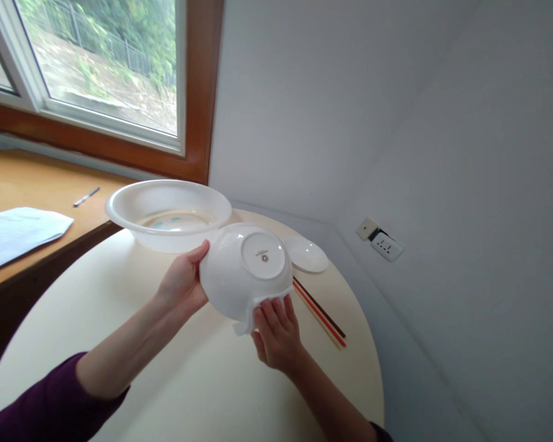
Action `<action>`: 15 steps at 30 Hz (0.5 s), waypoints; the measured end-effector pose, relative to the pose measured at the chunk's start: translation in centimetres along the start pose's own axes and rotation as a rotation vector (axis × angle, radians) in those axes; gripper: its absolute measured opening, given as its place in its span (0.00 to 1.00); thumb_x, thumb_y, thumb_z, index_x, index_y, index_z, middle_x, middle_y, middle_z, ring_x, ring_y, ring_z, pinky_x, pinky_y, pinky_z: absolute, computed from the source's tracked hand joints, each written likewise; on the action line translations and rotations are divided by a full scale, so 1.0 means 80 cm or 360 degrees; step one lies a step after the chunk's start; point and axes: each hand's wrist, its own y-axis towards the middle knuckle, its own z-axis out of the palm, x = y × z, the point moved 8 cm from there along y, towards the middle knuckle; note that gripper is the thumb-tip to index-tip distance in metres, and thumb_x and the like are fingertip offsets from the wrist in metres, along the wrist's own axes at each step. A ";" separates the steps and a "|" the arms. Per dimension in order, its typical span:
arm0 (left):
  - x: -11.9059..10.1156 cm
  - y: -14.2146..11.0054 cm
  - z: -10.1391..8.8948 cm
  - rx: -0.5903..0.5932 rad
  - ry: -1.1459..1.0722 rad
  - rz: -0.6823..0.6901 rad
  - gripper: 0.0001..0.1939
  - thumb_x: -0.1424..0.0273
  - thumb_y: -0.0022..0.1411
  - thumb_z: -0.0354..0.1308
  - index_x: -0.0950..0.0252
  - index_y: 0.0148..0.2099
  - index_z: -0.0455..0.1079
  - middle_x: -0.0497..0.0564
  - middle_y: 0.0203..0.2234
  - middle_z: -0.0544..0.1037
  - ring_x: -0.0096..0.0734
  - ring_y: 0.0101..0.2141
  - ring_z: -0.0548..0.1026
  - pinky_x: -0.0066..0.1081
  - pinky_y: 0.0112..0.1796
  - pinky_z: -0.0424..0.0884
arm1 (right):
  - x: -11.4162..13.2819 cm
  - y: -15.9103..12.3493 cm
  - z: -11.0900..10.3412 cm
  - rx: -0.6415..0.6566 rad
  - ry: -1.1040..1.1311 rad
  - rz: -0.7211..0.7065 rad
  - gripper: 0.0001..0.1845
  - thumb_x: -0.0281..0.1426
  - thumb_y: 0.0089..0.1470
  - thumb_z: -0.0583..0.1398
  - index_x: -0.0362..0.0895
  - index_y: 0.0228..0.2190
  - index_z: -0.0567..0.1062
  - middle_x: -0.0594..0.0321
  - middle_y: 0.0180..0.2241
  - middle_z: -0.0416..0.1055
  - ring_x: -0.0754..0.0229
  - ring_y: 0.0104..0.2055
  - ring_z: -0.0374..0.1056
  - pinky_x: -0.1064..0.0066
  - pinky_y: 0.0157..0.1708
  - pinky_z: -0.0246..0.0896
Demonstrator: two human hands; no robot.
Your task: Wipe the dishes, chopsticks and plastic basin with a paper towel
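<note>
A white bowl (225, 264) is held up over the round table, tilted so that its underside with a foot ring and a small printed mark faces me. My left hand (187, 276) grips its left rim, thumb on the outside and the other fingers hidden behind. At the lower right edge, my right hand (279, 331) is closed on a white cloth (245, 323) and presses it against the bowl. Behind the bowl, a white dish (309, 255) lies on the table. Several chopsticks (320, 312), dark brown, red and pale, lie to the right of the bowl.
A large translucent basin (166, 239) stands at the back of the round cream table (203, 393). On the wooden desk (27, 169) at left are a pen (86, 196) and papers (21, 233). A wall with a socket (386, 245) rises at right.
</note>
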 end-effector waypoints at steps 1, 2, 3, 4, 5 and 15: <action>-0.001 0.000 0.000 -0.0004 -0.0011 0.0005 0.20 0.75 0.63 0.46 0.73 0.56 0.64 0.59 0.35 0.80 0.39 0.34 0.78 0.33 0.37 0.75 | -0.006 -0.002 0.000 -0.0028 0.0027 0.0060 0.29 0.30 0.58 0.48 0.38 0.60 0.53 0.51 0.58 0.58 0.54 0.65 0.39 0.50 0.61 0.42; -0.001 0.000 0.000 -0.0002 -0.0020 0.0008 0.20 0.75 0.63 0.46 0.72 0.56 0.64 0.59 0.36 0.80 0.39 0.34 0.78 0.33 0.37 0.75 | -0.014 -0.003 0.000 -0.0048 0.0069 0.0145 0.31 0.30 0.59 0.47 0.37 0.61 0.47 0.48 0.60 0.53 0.51 0.65 0.38 0.47 0.59 0.47; -0.002 0.000 0.000 0.0003 -0.0025 0.0011 0.20 0.75 0.63 0.46 0.72 0.56 0.64 0.59 0.36 0.80 0.39 0.35 0.78 0.33 0.38 0.75 | -0.023 -0.003 0.001 -0.0058 0.0128 0.0258 0.32 0.29 0.59 0.45 0.36 0.62 0.42 0.45 0.62 0.48 0.49 0.65 0.37 0.46 0.56 0.51; -0.003 -0.001 0.001 0.0015 -0.0025 0.0016 0.20 0.75 0.63 0.45 0.72 0.56 0.64 0.59 0.36 0.80 0.40 0.36 0.78 0.33 0.38 0.75 | -0.033 -0.003 0.003 -0.0052 0.0196 0.0396 0.32 0.29 0.60 0.44 0.36 0.62 0.39 0.45 0.63 0.43 0.48 0.65 0.37 0.46 0.55 0.53; -0.004 -0.001 0.002 0.0026 -0.0020 0.0020 0.20 0.75 0.63 0.45 0.72 0.56 0.64 0.58 0.36 0.80 0.40 0.36 0.78 0.34 0.38 0.75 | -0.045 -0.002 0.006 -0.0040 0.0266 0.0541 0.32 0.29 0.60 0.42 0.37 0.62 0.36 0.45 0.64 0.40 0.49 0.65 0.37 0.47 0.55 0.54; 0.005 -0.004 0.004 0.0141 0.0247 0.0049 0.17 0.73 0.60 0.51 0.72 0.50 0.70 0.58 0.32 0.81 0.42 0.34 0.79 0.34 0.35 0.75 | -0.118 0.060 0.015 0.0196 0.0982 0.1186 0.27 0.38 0.63 0.40 0.38 0.58 0.56 0.51 0.59 0.56 0.58 0.62 0.50 0.57 0.60 0.45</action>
